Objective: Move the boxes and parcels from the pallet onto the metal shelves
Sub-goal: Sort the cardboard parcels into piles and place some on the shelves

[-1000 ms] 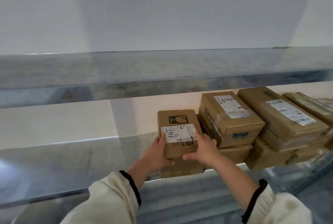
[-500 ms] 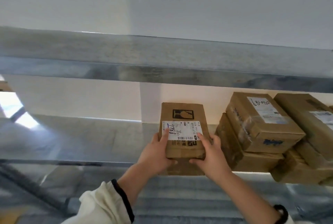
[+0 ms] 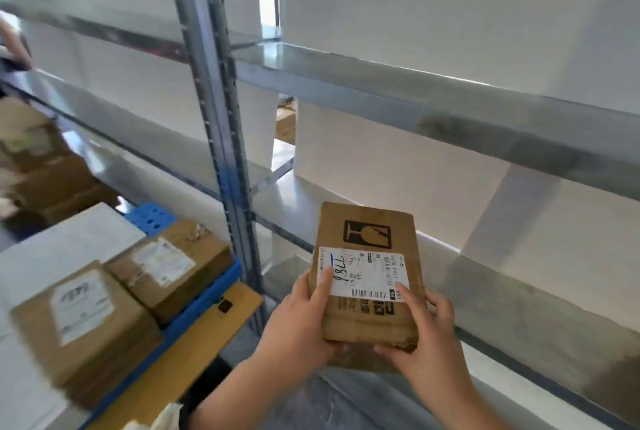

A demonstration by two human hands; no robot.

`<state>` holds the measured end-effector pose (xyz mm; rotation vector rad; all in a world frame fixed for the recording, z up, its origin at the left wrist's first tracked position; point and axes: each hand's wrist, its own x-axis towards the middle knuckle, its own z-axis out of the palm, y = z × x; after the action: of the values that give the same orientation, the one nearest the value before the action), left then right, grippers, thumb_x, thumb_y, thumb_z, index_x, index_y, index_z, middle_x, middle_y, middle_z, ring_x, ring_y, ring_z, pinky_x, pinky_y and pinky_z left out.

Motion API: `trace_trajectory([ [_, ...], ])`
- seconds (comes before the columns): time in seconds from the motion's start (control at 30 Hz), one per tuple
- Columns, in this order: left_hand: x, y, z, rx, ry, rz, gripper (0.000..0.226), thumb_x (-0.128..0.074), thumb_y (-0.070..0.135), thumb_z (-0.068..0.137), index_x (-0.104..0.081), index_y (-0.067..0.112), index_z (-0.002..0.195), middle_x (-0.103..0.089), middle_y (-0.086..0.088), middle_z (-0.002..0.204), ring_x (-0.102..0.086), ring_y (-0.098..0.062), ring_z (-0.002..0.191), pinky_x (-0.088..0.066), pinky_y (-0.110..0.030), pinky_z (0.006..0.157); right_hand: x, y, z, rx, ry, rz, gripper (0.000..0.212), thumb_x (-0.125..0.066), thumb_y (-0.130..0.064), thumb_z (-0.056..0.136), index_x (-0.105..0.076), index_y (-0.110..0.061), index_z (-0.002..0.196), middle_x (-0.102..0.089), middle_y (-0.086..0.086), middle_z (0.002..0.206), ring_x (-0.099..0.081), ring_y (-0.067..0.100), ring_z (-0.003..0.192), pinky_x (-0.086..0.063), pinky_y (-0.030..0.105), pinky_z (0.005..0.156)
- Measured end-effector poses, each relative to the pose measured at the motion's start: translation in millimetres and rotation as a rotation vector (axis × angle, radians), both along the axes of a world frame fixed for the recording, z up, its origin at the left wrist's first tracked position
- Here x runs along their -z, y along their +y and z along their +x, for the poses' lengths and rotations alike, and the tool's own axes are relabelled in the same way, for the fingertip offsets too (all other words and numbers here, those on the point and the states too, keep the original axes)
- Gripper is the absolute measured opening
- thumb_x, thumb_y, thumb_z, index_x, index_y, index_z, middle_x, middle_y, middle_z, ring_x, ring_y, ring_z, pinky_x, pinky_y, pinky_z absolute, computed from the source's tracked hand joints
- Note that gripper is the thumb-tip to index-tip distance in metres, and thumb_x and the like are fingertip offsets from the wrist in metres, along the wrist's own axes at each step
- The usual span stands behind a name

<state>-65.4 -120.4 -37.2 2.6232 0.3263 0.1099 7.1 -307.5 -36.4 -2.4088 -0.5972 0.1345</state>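
Held box: a flat cardboard box (image 3: 369, 277) with a white label, lower centre of the frame, over the front edge of the metal shelf (image 3: 519, 294).
Left hand (image 3: 301, 320): clamped on the box's left near corner, thumb lying on the label.
Right hand (image 3: 424, 329): clamped on the right near corner, fingers under the box.
Key relation: the box's long axis points up-frame, away from both hands and into the shelf; bare shelf surface lies just beyond its far end.
Remaining: two labelled boxes (image 3: 128, 294) sit on the blue pallet (image 3: 194, 308), lower left.
Judgement: a straight push forward should seat it.
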Motion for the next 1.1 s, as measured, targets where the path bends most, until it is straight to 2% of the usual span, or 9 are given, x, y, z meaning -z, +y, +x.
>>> trace_trajectory([
  [0.2,-21.6,122.1,-106.9,-0.332,-0.027,0.049,0.118,-0.067,0.057,0.070,0.027,0.043,0.140,0.002,0.013,0.153,-0.031,-0.018,0.133,-0.034,-0.029,0.104,-20.7,151.5,-49.2,-0.315,-0.046,0.075,0.096,-0.085,-0.033,0.060,-0.031,-0.036,0.140,-0.021,-0.007,0.135,-0.043,0.013,0.121,-0.047,0.033,0.099],
  [0.27,-32.9,157.2,-141.1,-0.445,-0.034,0.051,0.116,-0.067,0.058,0.071,0.027,0.046,0.139,0.001,0.015,0.152,-0.031,-0.019,0.133,-0.036,-0.031,0.103,-32.4,202.8,-66.0,-0.431,-0.066,0.094,0.095,-0.085,-0.035,0.060,-0.032,-0.036,0.140,-0.021,-0.005,0.136,-0.041,0.014,0.122,-0.046,0.035,0.100],
  [0.4,-52.8,215.0,-201.0,-0.635,-0.059,0.050,0.116,-0.069,0.055,0.074,0.025,0.044,0.141,-0.007,0.013,0.150,-0.035,-0.016,0.128,-0.042,-0.031,0.101,-48.7,296.3,-100.6,-0.647,-0.097,0.130,0.094,-0.083,-0.037,0.063,-0.030,-0.033,0.141,-0.017,-0.007,0.136,-0.034,0.014,0.126,-0.038,0.033,0.106],
  [0.5,-63.2,255.4,-242.5,-0.762,-0.075,0.064,0.114,-0.071,0.051,0.074,0.017,0.039,0.145,-0.013,0.008,0.150,-0.038,-0.017,0.127,-0.041,-0.030,0.100,-54.2,362.2,-127.9,-0.780,-0.116,0.145,0.094,-0.081,-0.039,0.064,-0.027,-0.036,0.141,-0.017,-0.008,0.137,-0.030,0.003,0.114,-0.032,0.025,0.103],
  [0.53,-65.8,268.5,-256.0,-0.804,-0.079,0.068,0.113,-0.071,0.049,0.074,0.015,0.038,0.147,-0.015,0.006,0.150,-0.038,-0.018,0.127,-0.040,-0.030,0.100,-54.9,384.0,-137.3,-0.824,-0.118,0.148,0.093,-0.081,-0.040,0.065,-0.027,-0.036,0.141,-0.017,-0.009,0.136,-0.030,0.002,0.112,-0.031,0.022,0.101],
  [0.6,-68.3,295.0,-282.8,-0.893,-0.080,0.074,0.112,-0.073,0.047,0.073,0.009,0.037,0.148,-0.019,0.003,0.151,-0.039,-0.020,0.128,-0.039,-0.031,0.101,-56.4,427.4,-158.7,-0.912,-0.086,0.163,0.092,-0.080,-0.038,0.067,-0.026,-0.035,0.142,-0.016,-0.010,0.137,-0.037,0.009,0.117,-0.037,0.025,0.100],
  [0.73,-62.0,348.0,-334.2,-1.049,-0.067,0.060,0.112,-0.077,0.040,0.070,0.001,0.030,0.151,-0.022,-0.003,0.151,-0.035,-0.023,0.132,-0.036,-0.037,0.106,-49.9,507.1,-203.5,-1.092,-0.043,0.175,0.089,-0.079,-0.036,0.071,-0.026,-0.029,0.142,-0.013,-0.009,0.139,-0.040,0.017,0.123,-0.038,0.029,0.103],
  [0.87,-45.6,388.8,-373.8,-1.182,0.004,0.042,0.111,-0.075,0.043,0.070,0.000,0.033,0.151,-0.025,-0.001,0.149,-0.039,-0.019,0.128,-0.038,-0.028,0.097,-32.7,570.5,-237.4,-1.251,0.048,0.140,0.088,-0.079,-0.033,0.071,-0.027,-0.027,0.142,-0.013,-0.008,0.136,-0.039,0.018,0.124,-0.038,0.029,0.104],
  [1.1,-6.3,430.3,-411.6,-1.272,0.103,-0.038,0.110,-0.077,0.041,0.072,-0.001,0.030,0.151,-0.026,-0.002,0.149,-0.040,-0.020,0.128,-0.038,-0.030,0.101,10.1,630.4,-275.1,-1.354,0.121,0.024,0.086,-0.078,-0.030,0.074,-0.027,-0.026,0.143,-0.015,-0.002,0.138,-0.037,0.019,0.125,-0.035,0.030,0.106],
])
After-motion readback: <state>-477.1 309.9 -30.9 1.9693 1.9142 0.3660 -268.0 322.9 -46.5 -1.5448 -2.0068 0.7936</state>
